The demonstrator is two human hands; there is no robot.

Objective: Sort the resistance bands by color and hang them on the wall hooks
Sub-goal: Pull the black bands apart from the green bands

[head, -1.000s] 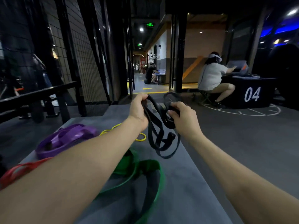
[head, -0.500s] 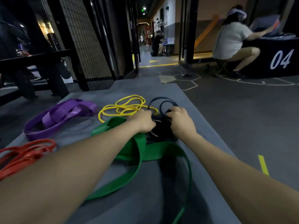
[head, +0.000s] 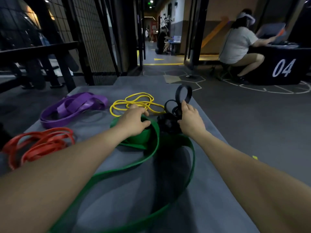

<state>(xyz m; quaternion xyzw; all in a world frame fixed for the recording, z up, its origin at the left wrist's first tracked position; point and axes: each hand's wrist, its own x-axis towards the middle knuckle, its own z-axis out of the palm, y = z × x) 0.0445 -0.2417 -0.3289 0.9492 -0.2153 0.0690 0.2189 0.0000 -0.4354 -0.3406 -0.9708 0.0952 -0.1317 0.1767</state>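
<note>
Grey mat [head: 210,165] covers the low platform and serves as the landmark for everything else. Largest on the mat is the green band [head: 156,145], a wide loop sprawling from the mat's middle toward its near edge. At the mat's far left corner lies the purple band [head: 67,113], folded in flat loops. At the mat's left edge, nearer than the purple one, the red bands [head: 42,142] lie bunched together. Near the mat's far edge, between the purple band and the black one, the thin yellow band [head: 134,101] is coiled loosely. The black band [head: 170,121] sits bunched toward the mat's far right side, touching the green band, with a few of its loops standing up off the mat.

Over the mat's middle, the left hand [head: 134,121] has its fingers spread and relaxed, resting on the green band with fingertips reaching the yellow one. The right hand [head: 190,120] has its fingers curled round the black band's raised loops, gripping them just above the bunched part.
</note>
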